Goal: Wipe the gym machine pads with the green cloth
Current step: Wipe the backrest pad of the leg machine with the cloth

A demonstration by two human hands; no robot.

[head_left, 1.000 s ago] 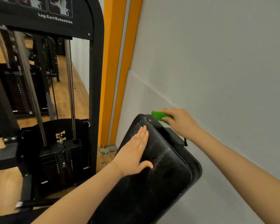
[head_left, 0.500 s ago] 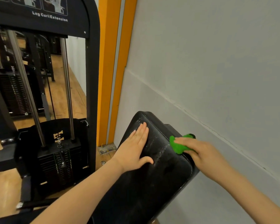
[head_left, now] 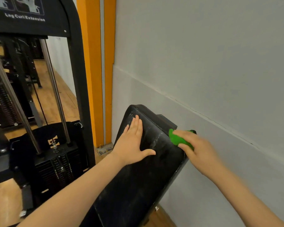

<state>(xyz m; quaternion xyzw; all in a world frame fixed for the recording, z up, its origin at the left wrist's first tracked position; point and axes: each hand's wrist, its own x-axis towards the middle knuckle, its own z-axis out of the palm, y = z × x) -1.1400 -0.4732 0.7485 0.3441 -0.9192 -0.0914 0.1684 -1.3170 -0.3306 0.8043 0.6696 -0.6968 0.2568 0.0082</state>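
- Wiping the right edge of the pad point(head_left: 138, 185), the right hand point(head_left: 198, 151) clamps the bunched cloth point(head_left: 177, 139) against the rim beside the wall point(head_left: 203, 63).
- The left hand point(head_left: 131, 145) lies flat, fingers straight, on the pad's face, bracing it.
- Press firmly and drag along the whole rim, overlapping each pass.
- Whitish smears mark the face between the hands; those likely need wiping too.
- Unbunching the cloth would cover more per stroke.

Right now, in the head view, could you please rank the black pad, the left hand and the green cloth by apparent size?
1. black pad
2. left hand
3. green cloth, partly hidden under the right hand, so its full size is unsure.
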